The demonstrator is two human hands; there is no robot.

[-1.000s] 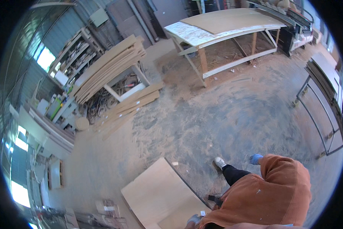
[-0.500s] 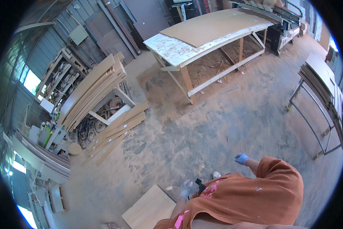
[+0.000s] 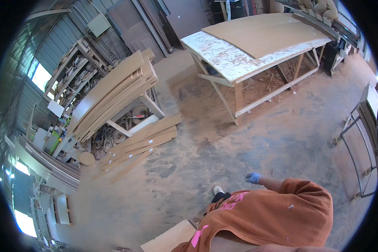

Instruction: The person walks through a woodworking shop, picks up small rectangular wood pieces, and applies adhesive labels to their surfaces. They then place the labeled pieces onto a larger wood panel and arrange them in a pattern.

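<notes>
My right hand (image 3: 253, 178), in a blue glove, hangs over the concrete floor (image 3: 189, 185) beside my body. It holds nothing, and its fingers are loosely bent and apart. My left hand is out of sight, hidden behind my orange-brown shirt (image 3: 273, 214). A light wooden board (image 3: 172, 237) lies low at my left side, partly cut off by the lower edge of the picture. One shoe (image 3: 217, 190) shows in front of me on the floor.
A white-framed table (image 3: 222, 59) bears a large brown sheet (image 3: 264, 35). Boards are stacked (image 3: 113, 92) on a stand at the left, with several strips (image 3: 142, 147) on the floor beside it. A metal rack (image 3: 352, 138) with panels stands at the right. Shelves (image 3: 73, 80) stand far left.
My left hand has passed out of sight behind the shirt. A shoe shows further forward. The table and stacks have shifted rightward in view, and the light board sits lower.
</notes>
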